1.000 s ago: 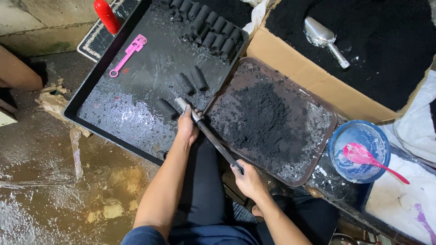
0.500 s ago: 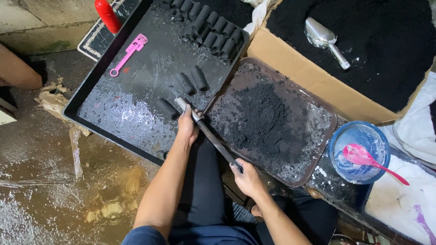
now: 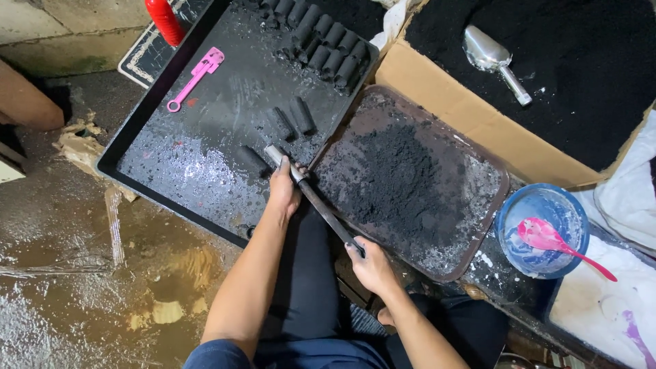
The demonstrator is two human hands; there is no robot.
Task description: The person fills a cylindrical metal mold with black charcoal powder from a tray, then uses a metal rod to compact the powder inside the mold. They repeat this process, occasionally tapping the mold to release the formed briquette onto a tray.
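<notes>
Long grey metal tube (image 3: 311, 198): left hand (image 3: 283, 191) fingers clamped near its front end, right hand (image 3: 369, 263) fingers clamped on its rear end, over large black tray (image 3: 171, 171).

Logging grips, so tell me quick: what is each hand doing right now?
Left hand: closed around the front end of the metal tube, over the black tray.
Right hand: closed on the tube's rear end.
</notes>
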